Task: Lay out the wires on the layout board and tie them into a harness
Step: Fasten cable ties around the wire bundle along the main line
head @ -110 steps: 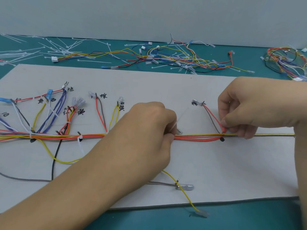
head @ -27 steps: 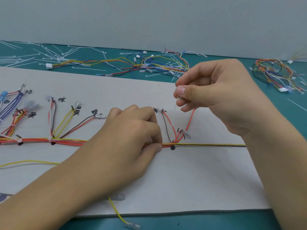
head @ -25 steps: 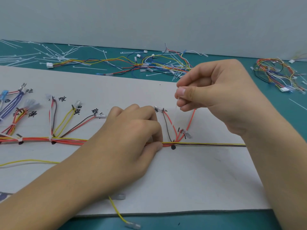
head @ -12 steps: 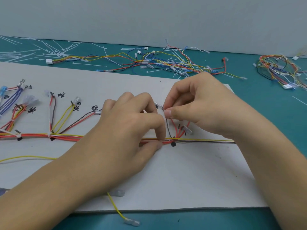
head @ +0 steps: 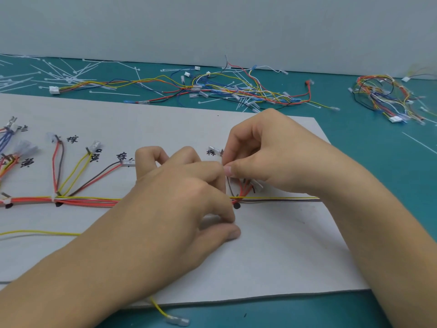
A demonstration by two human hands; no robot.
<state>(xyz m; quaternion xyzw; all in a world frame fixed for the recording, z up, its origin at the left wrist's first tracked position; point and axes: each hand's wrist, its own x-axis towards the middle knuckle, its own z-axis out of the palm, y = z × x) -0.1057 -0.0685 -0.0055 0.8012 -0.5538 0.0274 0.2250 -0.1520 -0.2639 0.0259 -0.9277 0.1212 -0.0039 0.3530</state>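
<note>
Left hand [head: 184,200] grips the wire bundle [head: 82,200], steadying it; right hand [head: 272,157] at two o'clock pinches a barely visible tie.

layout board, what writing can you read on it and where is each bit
"棕": handwritten on the layout board, by the red-brown wire pair.
"黄": by the far-left wire cluster.
"黄": under the yellow pair.
"棕": by the brown-red pair; next character hidden.
"棕": beside the right hand; rest hidden.
Far-left character: unreadable.

Teal table mat [head: 283,313], pale grey wall [head: 212,27] behind, coiled wire bundle [head: 383,98] far right
</note>
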